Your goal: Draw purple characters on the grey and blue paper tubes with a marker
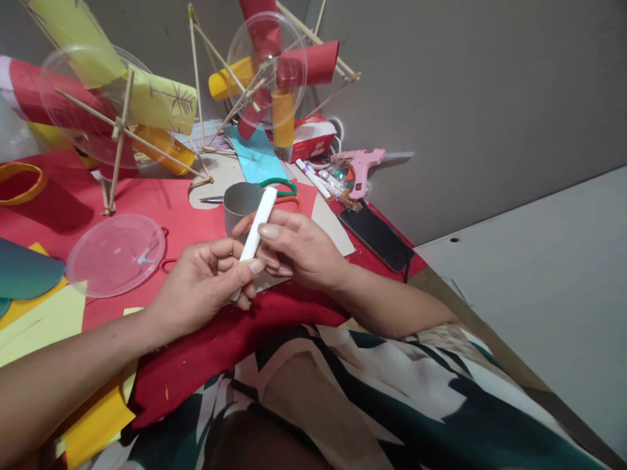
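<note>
A white stick-shaped tube (258, 222), like a glue stick, stands tilted between both hands. My left hand (203, 284) pinches its lower end with thumb and fingers. My right hand (294, 248) wraps its fingers round the middle of the tube from the right. Both hands hover over red paper (186, 222) on the floor, just in front of a grey cylinder (238, 205). My lap in patterned cloth (372, 391) lies below.
Two paper windmill models (117, 111) (272, 72) on stick frames stand at the back. A clear plastic lid (115, 254), scissors (281, 192), a pink glue gun (362, 166), markers (316, 179) and a black phone (375, 235) lie around. Yellow paper (44, 320) lies left.
</note>
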A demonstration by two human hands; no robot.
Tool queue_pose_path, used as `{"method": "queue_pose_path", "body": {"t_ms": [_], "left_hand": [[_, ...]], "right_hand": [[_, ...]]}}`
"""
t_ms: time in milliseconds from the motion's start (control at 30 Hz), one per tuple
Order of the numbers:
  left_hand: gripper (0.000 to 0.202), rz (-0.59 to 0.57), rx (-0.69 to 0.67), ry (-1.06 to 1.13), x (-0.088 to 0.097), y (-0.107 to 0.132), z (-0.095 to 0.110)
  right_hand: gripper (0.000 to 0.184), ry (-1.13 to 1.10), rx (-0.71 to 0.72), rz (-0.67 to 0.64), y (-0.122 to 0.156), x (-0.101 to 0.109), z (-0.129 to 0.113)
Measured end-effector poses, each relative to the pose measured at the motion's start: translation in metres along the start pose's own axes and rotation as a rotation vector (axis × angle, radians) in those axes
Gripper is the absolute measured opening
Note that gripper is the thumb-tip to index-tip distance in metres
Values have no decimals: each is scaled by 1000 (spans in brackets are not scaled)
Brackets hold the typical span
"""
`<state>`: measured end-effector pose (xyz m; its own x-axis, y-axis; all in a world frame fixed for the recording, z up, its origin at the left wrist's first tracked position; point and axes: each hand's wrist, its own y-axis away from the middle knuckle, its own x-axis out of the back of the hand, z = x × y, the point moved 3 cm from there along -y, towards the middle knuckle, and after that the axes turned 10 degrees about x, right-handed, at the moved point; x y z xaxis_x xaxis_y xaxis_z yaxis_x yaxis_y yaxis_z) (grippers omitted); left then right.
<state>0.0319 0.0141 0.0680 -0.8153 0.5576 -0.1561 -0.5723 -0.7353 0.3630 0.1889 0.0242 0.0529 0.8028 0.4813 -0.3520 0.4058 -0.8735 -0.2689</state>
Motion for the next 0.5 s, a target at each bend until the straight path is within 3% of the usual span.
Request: {"method": "queue_pose_path", "body": {"t_ms": [200,500], "left_hand": [[29,19,-39,-60,2,-2,-1],[44,-57,-27,-45,1,0,-5]], "right_hand": [[45,46,-15,-17,1,0,-1],[16,-52,-109,-31,5,0,-2]]}}
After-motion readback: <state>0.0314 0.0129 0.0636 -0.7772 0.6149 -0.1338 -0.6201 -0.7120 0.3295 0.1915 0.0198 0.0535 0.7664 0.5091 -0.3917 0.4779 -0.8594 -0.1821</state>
